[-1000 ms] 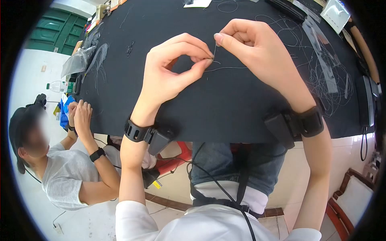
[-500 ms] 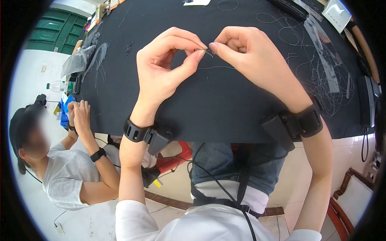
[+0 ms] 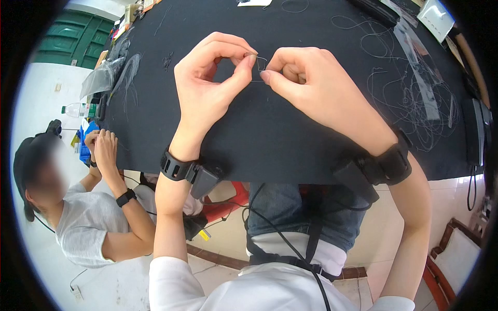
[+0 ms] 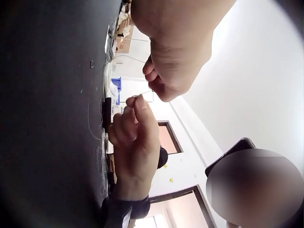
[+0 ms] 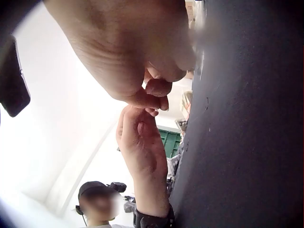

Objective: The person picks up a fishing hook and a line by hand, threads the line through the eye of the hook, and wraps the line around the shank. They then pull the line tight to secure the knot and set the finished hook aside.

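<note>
A thin grey line [image 3: 262,62], bent into a small loop, spans the short gap between the two hands above the black table cover [image 3: 249,135]. My left hand [image 3: 210,78] pinches one part of it between thumb and forefinger, which form a ring. My right hand [image 3: 314,78] pinches the line's other side with thumb and forefinger, the other fingers curled into the palm. In the left wrist view a fine strand of the line [image 4: 146,91] shows between the fingertips. Whatever else sits in the left fingertips is hidden.
Tangled line [image 3: 415,98] and clear plastic strips [image 3: 417,67] lie at the right. A small dark heap [image 3: 167,61] and plastic bags [image 3: 101,78] are at the left. Another person [image 3: 93,223] sits at the left edge, near a bottle [image 3: 78,110].
Both hands have shifted left, the right one also lower. The line between them was stretched upright, then the fingertips came close together; now it forms a small open loop.
</note>
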Motion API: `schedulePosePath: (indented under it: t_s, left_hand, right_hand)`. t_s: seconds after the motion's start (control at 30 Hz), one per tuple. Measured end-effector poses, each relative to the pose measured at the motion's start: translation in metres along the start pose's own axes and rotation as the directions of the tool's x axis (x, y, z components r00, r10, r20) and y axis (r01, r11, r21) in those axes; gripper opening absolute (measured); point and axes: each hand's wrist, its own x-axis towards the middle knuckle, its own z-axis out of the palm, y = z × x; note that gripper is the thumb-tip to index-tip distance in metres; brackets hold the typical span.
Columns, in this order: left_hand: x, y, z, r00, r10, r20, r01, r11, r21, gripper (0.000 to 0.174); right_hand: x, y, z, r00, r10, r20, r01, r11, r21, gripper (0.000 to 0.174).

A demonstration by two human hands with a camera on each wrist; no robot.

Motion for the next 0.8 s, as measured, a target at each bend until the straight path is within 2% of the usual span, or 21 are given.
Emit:
schedulePosePath:
  t_s: [0.2, 0.3, 0.37, 0.5, 0.53, 0.67, 0.8]
  left_hand:
    - [0.001, -0.002, 0.004, 1.0, -0.008, -0.011, 0.009, 0.999, 0.049, 0.008]
    - [0.002, -0.002, 0.004, 0.999, -0.002, 0.035, -0.001, 0.994, 0.105, 0.008]
    - [0.002, 0.001, 0.004, 0.997, -0.029, 0.068, 0.018, 0.989, 0.149, 0.008]
    - [0.002, 0.002, 0.004, 0.989, -0.006, 0.145, -0.007, 0.996, 0.089, 0.008]
    - [0.002, 0.003, 0.005, 0.987, -0.006, 0.162, -0.006, 0.997, 0.072, 0.008]
    - [0.001, 0.006, 0.005, 0.974, 0.007, 0.225, -0.019, 0.998, 0.052, 0.009]
    - [0.001, 0.007, 0.004, 0.975, 0.024, 0.219, -0.016, 0.999, -0.034, 0.01]
  right_hand:
    - [-0.002, -0.01, -0.001, 0.999, 0.012, 0.04, -0.014, 0.999, 0.039, 0.018]
    - [-0.004, -0.005, 0.001, 0.998, -0.044, -0.047, 0.049, 0.993, 0.107, 0.018]
    - [-0.003, -0.004, 0.0, 0.995, -0.024, -0.093, 0.033, 0.994, 0.099, 0.018]
    - [0.005, 0.002, -0.006, 0.982, 0.028, -0.186, -0.003, 0.992, 0.129, 0.024]
    - [0.005, 0.003, -0.008, 0.98, 0.024, -0.196, -0.008, 0.997, 0.082, 0.025]
    - [0.006, 0.006, -0.012, 0.98, 0.049, -0.193, -0.037, 0.997, 0.065, 0.025]
    - [0.008, 0.013, -0.009, 0.976, 0.041, -0.212, -0.031, 0.998, 0.048, 0.025]
